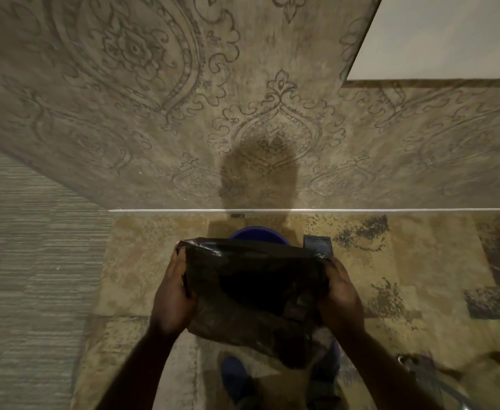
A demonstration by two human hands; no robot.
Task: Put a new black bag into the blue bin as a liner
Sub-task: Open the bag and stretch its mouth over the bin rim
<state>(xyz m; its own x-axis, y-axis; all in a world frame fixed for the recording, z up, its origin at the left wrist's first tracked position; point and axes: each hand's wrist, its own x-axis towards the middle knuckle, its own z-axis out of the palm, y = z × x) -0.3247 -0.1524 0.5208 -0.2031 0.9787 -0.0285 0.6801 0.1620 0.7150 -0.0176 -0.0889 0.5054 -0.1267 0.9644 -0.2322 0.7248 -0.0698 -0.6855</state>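
Note:
A black plastic bag [254, 291] hangs spread between my two hands, its mouth pulled open and dark inside. My left hand [173, 291] grips the bag's left edge. My right hand [339, 294] grips the right edge. Just beyond the bag's far edge, the rim of the blue bin [257, 232] shows on the floor against the wall; the bag hides most of the bin. The bag is held above the bin, not inside it.
A patterned wall [272, 128] rises right behind the bin, with a white strip [361, 210] at its foot. A small dark flat object [317, 245] lies right of the bin. My blue shoes [236, 377] stand on the patterned carpet [420, 261]. A metal object [420, 368] lies at lower right.

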